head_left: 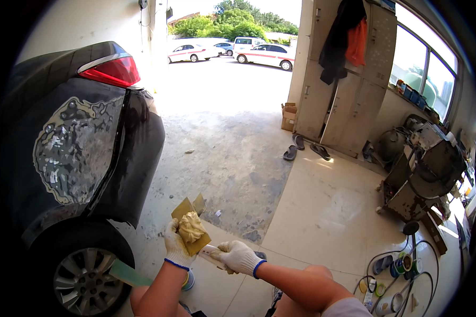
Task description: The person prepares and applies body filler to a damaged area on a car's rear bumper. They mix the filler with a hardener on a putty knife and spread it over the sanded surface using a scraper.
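Note:
My left hand [177, 245], in a white knit glove with a blue cuff, is closed on a yellowish flat board [182, 209]. A thick lump of beige putty [191, 227] sits on the board. My right hand [238, 257], gloved the same way, is closed round a pale, flat tool [212, 254] whose far end meets the board's lower edge. The kind of tool is unclear, as the glove covers part of it. To the left stands a dark car [143, 158] with a sanded, patchy grey area [79, 150] on its rear panel, above the wheel [90, 280].
A long green strip [129, 273] lies by my left forearm, near a can [189, 280]. Lockers [349, 105], slippers [320, 152] and a wheeled machine [423, 164] stand right. Hoses [433, 264] and several cans [402, 264] cover the lower right floor.

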A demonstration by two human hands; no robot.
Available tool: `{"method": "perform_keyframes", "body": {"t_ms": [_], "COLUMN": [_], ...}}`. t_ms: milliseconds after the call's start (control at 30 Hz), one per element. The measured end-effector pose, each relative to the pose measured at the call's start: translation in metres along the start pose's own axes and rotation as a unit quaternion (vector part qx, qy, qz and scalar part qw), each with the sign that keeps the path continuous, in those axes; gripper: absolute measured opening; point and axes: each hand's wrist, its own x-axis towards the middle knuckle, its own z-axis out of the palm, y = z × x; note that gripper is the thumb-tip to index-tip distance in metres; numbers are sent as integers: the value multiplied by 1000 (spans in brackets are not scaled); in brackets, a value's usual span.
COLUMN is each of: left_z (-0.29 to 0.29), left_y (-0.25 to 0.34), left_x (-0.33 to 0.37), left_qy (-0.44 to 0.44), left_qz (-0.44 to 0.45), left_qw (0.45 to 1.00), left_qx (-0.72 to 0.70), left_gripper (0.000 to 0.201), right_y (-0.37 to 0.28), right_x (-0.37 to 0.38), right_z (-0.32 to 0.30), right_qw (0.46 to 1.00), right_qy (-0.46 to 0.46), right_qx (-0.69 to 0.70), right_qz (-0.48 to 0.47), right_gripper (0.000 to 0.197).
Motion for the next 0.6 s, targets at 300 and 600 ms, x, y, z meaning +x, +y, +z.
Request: {"method": "perform_keyframes", "body": {"t_ms": [300,600], "left_z": [-2,1], "left_y": [-13,-8], "left_x": [7,4], "left_qy": [-9,27], "left_qz": [-10,-10], "left_qw": [1000,1000], "left_qx": [6,12], "left_gripper": [42,45], "right_y": [5,-7], "right_x": [6,3], "right_z": [-3,6], "right_qw": [988,999], "right_qy": [0,26], "right_qx": [-151,-16], "right_qz": [21,15], "right_gripper": [63,47]}}
